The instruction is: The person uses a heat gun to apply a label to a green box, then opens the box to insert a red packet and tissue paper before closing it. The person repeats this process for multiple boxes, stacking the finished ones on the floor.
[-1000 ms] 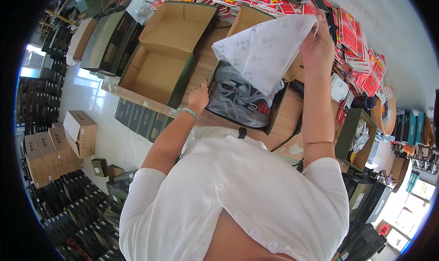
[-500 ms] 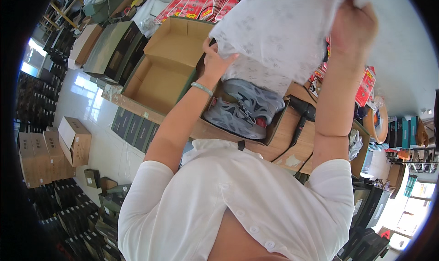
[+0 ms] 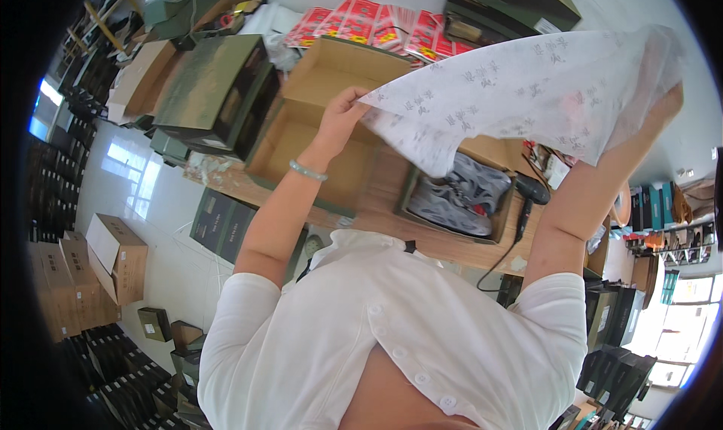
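Sheet of thin white tissue with grey printed motifs [image 3: 520, 83] is hanging aslant in the air above the pale wooden table [image 3: 378, 204], its left corner sitting lower than its right end. Left hand [image 3: 337, 125], wearing a pale bracelet [image 3: 307, 171] at the wrist, is holding that left corner: thumb and fingers are pressing together on the tip, the rest of the sheet spreading away to their right. Right hand [image 3: 661, 62] is reaching up and out at far right, the other end of the sheet draping over it; its fingers are showing only dimly through the tissue, so cannot tell how far they are bending or what grip they are keeping.

Pair of grey sneakers with red accents [image 3: 452, 208] is lying in an open dark green shoebox with tan lining [image 3: 497, 153], by the table's near edge, below the sheet and apart from both hands. Sheet's lower edge is hiding part of that box. Black hair dryer [image 3: 532, 189] is lying just right of it, cord running over the near edge. Second open shoebox, also green outside and tan within [image 3: 290, 134], is standing farther left, left forearm crossing before it. Red printed packets [image 3: 369, 23] are lining the table's back edge.
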`<state>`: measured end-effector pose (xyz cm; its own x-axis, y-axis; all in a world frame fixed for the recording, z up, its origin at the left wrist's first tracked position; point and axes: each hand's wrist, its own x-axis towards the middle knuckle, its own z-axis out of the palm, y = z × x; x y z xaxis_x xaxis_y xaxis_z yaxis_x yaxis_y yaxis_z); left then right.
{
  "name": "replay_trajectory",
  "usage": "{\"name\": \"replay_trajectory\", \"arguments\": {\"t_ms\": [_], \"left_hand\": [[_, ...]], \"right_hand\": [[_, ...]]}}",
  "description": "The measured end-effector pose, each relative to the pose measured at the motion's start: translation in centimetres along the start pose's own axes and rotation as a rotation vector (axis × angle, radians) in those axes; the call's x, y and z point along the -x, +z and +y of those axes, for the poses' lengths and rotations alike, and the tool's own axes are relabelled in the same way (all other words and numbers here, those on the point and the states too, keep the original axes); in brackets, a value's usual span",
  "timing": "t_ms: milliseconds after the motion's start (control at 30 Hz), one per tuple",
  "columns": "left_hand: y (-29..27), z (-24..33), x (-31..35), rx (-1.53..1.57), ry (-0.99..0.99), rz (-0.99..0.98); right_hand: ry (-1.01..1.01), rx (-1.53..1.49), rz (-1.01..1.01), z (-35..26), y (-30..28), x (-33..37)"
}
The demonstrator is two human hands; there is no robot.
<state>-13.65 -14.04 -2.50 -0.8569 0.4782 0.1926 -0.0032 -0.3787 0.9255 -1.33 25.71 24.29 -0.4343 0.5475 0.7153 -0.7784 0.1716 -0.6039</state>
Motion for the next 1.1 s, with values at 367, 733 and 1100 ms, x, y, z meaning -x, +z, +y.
{"name": "replay_trajectory", "arguments": {"t_ms": [367,733,1100], "left_hand": [[-21.5,1.2,4.3,-0.607,-0.199,0.268],[-24.6,-7.3,1.2,-0.9,-0.41,0.411],[-24.5,-10.8,-3.0,-0.996,-0.503,0.454]], "right_hand": [[0.501,-0.143,-0.051,21.1,15.7,5.0],[0.746,-0.158,0.135,51.5,10.1,7.8],[0.868,-0.205,0.238,56.6,14.1,15.1]]}}
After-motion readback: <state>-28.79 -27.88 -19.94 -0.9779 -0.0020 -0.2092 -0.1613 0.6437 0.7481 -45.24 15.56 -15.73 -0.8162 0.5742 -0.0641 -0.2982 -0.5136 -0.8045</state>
